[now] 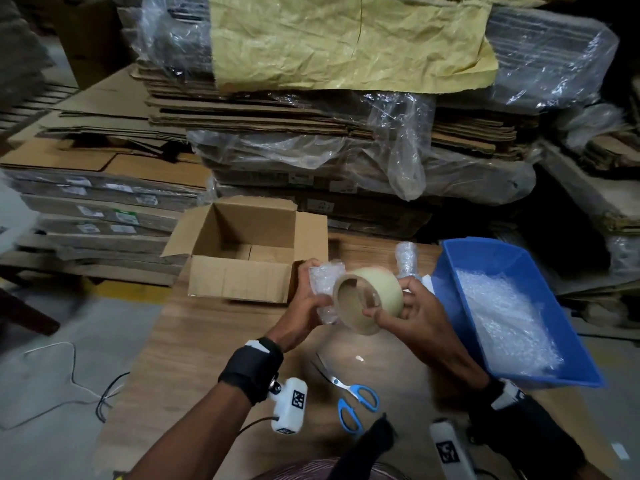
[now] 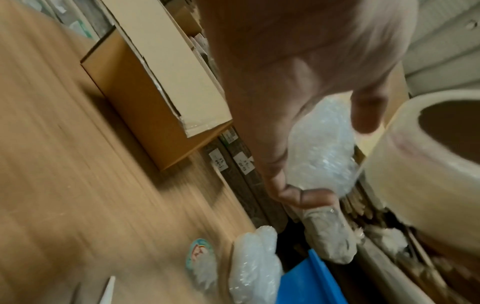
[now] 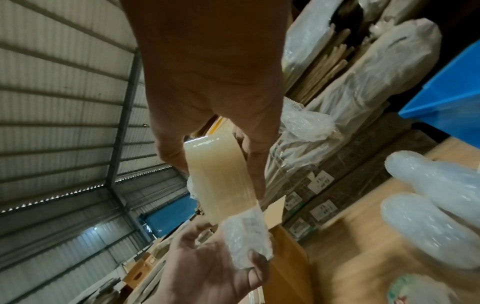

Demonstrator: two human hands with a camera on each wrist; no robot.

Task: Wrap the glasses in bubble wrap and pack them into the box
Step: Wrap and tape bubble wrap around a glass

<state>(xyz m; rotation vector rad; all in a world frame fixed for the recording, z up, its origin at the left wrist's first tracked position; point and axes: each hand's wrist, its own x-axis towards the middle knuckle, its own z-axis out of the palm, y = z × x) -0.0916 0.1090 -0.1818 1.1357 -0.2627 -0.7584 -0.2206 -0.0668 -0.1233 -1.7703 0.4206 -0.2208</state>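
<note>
My left hand [image 1: 311, 289] grips a glass wrapped in bubble wrap [image 1: 325, 285] above the wooden table, just right of the open cardboard box [image 1: 242, 251]. My right hand [image 1: 398, 306] holds a roll of beige packing tape [image 1: 369, 299] against that bundle. In the right wrist view the tape roll [image 3: 221, 174] touches the wrapped glass [image 3: 246, 240], which lies in the left hand [image 3: 207, 267]. The left wrist view shows the same bundle [image 2: 322, 148] beside the roll [image 2: 426, 164]. The box looks empty inside. Another wrapped glass [image 1: 407, 261] stands upright behind my hands.
A blue plastic bin [image 1: 512, 271] holding loose bubble wrap [image 1: 502, 320] sits at the right. Blue-handled scissors [image 1: 353, 396] lie on the table [image 1: 194, 341] near me. Stacks of flattened cardboard and plastic sheeting [image 1: 311, 150] rise behind the box.
</note>
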